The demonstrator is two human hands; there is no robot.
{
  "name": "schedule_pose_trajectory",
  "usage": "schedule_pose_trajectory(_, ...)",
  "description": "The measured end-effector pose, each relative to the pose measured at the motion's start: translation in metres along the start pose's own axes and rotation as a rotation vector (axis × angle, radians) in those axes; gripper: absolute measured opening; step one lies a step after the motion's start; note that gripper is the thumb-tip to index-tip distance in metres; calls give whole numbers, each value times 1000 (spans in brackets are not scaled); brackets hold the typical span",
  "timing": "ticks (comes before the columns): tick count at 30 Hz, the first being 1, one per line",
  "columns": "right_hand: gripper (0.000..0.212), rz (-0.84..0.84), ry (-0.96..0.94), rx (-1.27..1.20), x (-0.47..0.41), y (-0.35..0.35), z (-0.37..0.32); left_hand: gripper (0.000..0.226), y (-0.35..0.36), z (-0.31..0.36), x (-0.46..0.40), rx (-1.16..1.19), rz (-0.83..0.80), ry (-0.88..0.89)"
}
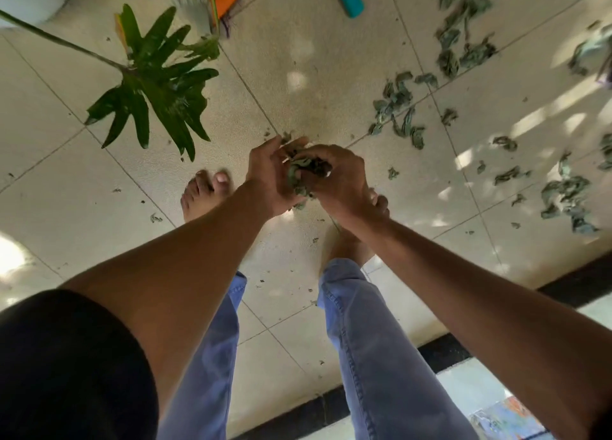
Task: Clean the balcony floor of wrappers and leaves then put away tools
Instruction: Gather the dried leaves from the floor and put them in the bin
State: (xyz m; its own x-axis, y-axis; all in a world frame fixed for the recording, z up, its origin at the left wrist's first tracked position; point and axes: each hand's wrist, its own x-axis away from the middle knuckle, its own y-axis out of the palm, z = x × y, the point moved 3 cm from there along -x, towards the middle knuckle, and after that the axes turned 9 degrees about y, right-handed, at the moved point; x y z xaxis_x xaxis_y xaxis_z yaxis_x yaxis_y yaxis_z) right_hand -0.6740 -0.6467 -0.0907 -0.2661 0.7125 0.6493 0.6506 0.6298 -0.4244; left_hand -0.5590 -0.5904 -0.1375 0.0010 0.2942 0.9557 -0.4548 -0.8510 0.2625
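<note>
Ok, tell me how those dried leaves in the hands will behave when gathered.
The dried leaves look curled and shrivelled, so probably light and brittle. Crumbs on the floor suggest they shed bits. Both the left hand and right hand cup them, likely because a loose clump spills easily.

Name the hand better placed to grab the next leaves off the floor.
Right, probably. Both hands hold a leaf clump, but the loose leaves lie on the right hand side; the left hand is farther.

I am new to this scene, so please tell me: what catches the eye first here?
In the centre, the left hand and right hand together hold a bunch of dry leaves. More scattered leaves lie on the tiles at right, and a big green plant leaf hangs at upper left.
</note>
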Motion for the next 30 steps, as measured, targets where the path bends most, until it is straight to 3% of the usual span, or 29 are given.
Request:
schedule_pose_trajectory(6,30,53,180,-134,3,1,-13,37,17,2,3,87,6,63)
schedule_pose_trajectory(10,21,103,127,39,1,8,-27,30,22,-1,-3,62,45,99)
schedule_pose_trajectory(14,47,-3,152,-19,9,12,-39,16,20,-5,-9,110,34,98)
schedule_pose_trajectory(19,66,0,38,92,19,10,-36,16,15,-3,-6,83,27,52)
schedule_pose_trajectory(23,48,157,-132,348,17,9,-33,19,12,-2,-6,95,25,10)
schedule_pose_trajectory(30,44,110,-194,467,15,15,-35,27,3,7,-3,154,-40,-57)
